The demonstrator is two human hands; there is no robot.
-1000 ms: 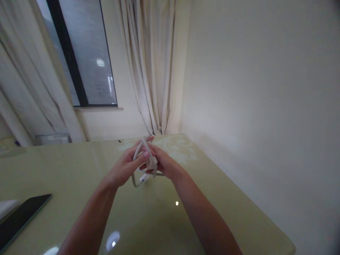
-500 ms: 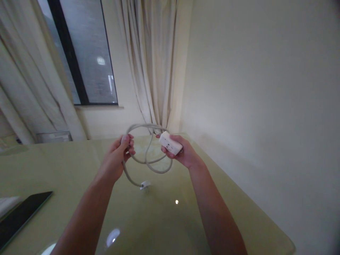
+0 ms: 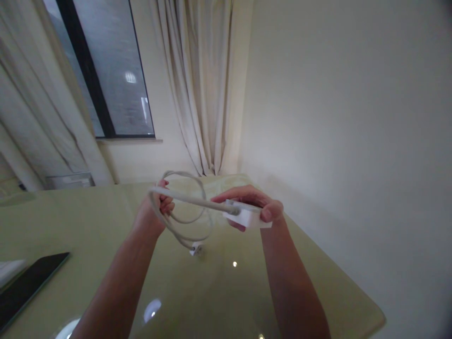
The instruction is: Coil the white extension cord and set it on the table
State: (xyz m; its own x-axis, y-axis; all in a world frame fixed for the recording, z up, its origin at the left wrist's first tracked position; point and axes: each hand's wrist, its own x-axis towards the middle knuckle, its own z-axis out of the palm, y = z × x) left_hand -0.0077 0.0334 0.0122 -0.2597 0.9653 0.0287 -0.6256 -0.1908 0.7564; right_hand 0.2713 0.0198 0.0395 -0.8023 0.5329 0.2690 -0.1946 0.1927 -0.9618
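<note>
My right hand (image 3: pixel 259 202) grips a white power strip (image 3: pixel 247 215), thumb at its near end and fingers along its far side. Its outlet face is turned out of sight. From the strip's left end a pale grey cord (image 3: pixel 190 200) runs across to my left hand (image 3: pixel 155 209), whose curled fingers are closed on the looped cord. Several loops hang between the two hands above the table. At the cord's other end, a white plug (image 3: pixel 197 248) is low beneath the loops; whether it touches the tabletop I cannot tell.
The glossy greenish table (image 3: pixel 197 301) spreads below, reflecting lights. A dark flat panel (image 3: pixel 35 287) and a white object (image 3: pixel 10 271) lie at the left. A plain wall (image 3: pixel 346 141) borders the right side. Curtains (image 3: pixel 197 84) and a window (image 3: pixel 113 70) stand beyond the far edge.
My right hand has turned the power strip, hiding its outlets, and shifted it right and slightly nearer. The cord now stretches in front of my left hand, which has moved slightly left.
</note>
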